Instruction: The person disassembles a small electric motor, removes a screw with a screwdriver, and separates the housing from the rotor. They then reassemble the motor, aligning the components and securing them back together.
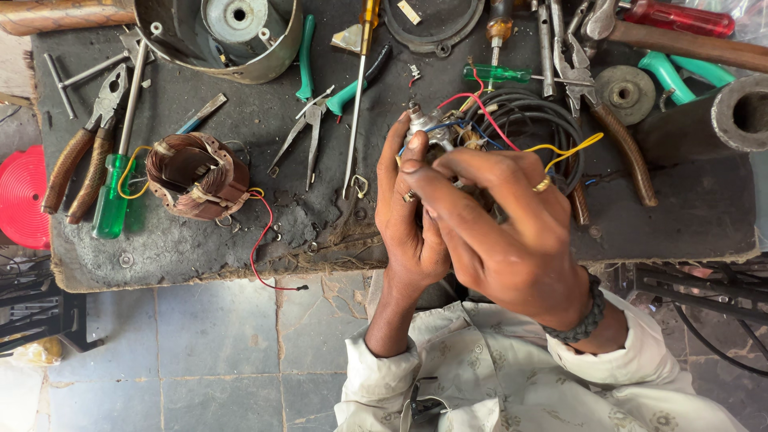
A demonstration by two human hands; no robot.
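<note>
Item: small metal switch-like part (422, 128) with a bundle of coloured wires (512, 120) in red, yellow, blue and black, held just above the near edge of the table (200, 264). Left hand (408, 216): closed around the part from below, fingers upright, thumb against its side. Right hand (496, 232): closed over the left, fingertips (416, 166) pinching at the part or its leads; the exact contact is hidden by the fingers. A ring sits on one right finger and a dark braided band (588, 316) on the right wrist. Handling, as judged: the part looks light, rigid and small enough to slip from a loose pinch; its metal body is the sound place to hold. The wires look limp and springy, likely weak where they join the part, so they are poor places to pull. Adjacent, right: the black cable coil (552, 120) lying on the table under the wires, and brown-handled pliers (616, 128) beside it. Adjacent, left: a long yellow-handled screwdriver (358, 96), green-handled needle-nose pliers (320, 108), then a copper winding coil (196, 176) with yellow and red leads, probably heavy and easily scratched. Further left: a green screwdriver (112, 200), brown-handled combination pliers (84, 152). Far edge: an open round metal housing (220, 36), a black round cover (432, 24), a small green-handled screwdriver (496, 74), a red-handled tool (680, 18). Off the table: a red ribbed disc (22, 196) at left, tiled floor (216, 352) below.
</note>
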